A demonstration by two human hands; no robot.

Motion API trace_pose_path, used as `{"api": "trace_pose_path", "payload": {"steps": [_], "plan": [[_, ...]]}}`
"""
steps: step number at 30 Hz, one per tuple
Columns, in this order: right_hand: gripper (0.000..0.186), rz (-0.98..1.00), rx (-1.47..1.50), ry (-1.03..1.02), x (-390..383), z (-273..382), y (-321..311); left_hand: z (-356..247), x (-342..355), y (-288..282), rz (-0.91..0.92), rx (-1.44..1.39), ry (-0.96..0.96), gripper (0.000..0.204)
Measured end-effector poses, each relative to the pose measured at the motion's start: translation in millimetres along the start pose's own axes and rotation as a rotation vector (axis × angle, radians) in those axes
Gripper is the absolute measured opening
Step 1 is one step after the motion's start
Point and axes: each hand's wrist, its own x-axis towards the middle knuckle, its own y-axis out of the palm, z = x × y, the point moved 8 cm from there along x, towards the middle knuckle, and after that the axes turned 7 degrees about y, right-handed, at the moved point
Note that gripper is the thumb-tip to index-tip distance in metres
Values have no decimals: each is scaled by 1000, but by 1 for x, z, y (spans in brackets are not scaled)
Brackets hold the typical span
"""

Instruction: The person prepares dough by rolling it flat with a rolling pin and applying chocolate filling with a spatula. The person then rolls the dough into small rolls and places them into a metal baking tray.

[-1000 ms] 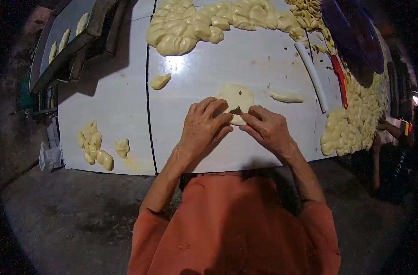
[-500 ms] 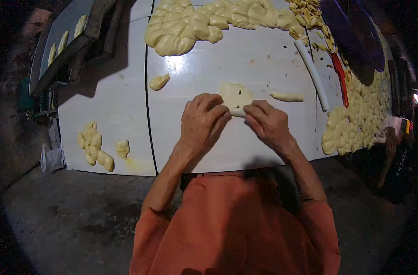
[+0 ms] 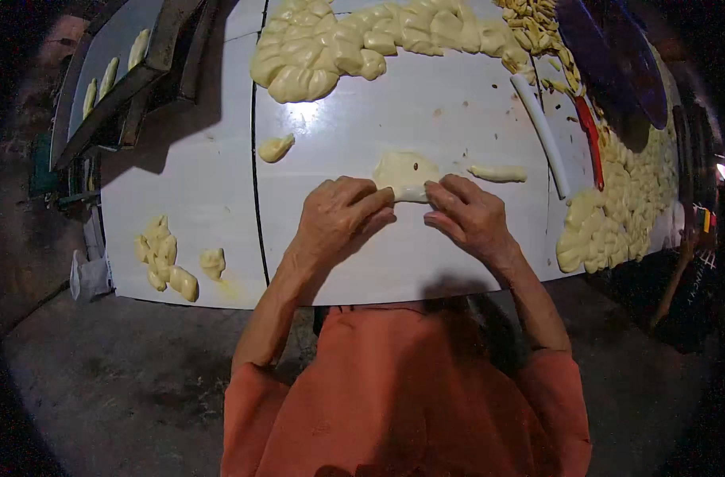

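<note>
A thin flat piece of pale dough (image 3: 397, 165) lies on the white tabletop in front of me, with a small brown speck on it. Its near edge is folded into a short roll. My left hand (image 3: 337, 213) pinches the left end of that roll, fingers bent and pressed together. At the other end, my right hand (image 3: 469, 211) has its curled fingertips on the dough, thumb tucked below. The fingers partly hide both ends. A finished-looking thin dough roll (image 3: 499, 173) rests just beyond my right hand. Farther left sits a small loose dough lump (image 3: 276, 148).
Many dough pieces (image 3: 307, 60) are massed along the far side, more (image 3: 609, 211) at the right. A white rod (image 3: 542, 137) and a red-handled tool (image 3: 590, 143) lie there. Dough scraps (image 3: 161, 253) are at near left. A raised tray (image 3: 116, 99) holds several rolls.
My hands have drawn slightly apart, the left one shifting left, so more of the rolled near edge shows between them. The flat dough looks a little wider on its left.
</note>
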Motion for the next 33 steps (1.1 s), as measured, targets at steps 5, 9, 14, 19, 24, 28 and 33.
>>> {"api": "trace_pose_path", "payload": {"steps": [5,9,14,19,24,28,33], "plan": [[38,68,-128,12,3,-14,14,1,9,8,43,95,5,29],[33,80,-114,-14,8,-3,8,-2,8,4,5,109,-9,29],[38,43,-137,80,22,-19,14,5,16,-1,-122,148,-140,24],[36,5,-222,-10,16,-11,13,-2,13,7,4,209,-71,31],[39,-86,-199,113,26,-8,2,2,17,-6,-143,129,-171,30],[42,-3,-312,-24,22,-10,21,1,22,8,-72,228,-66,28],[40,-23,-226,7,32,3,11,5,26,3,-53,158,-110,29]]}}
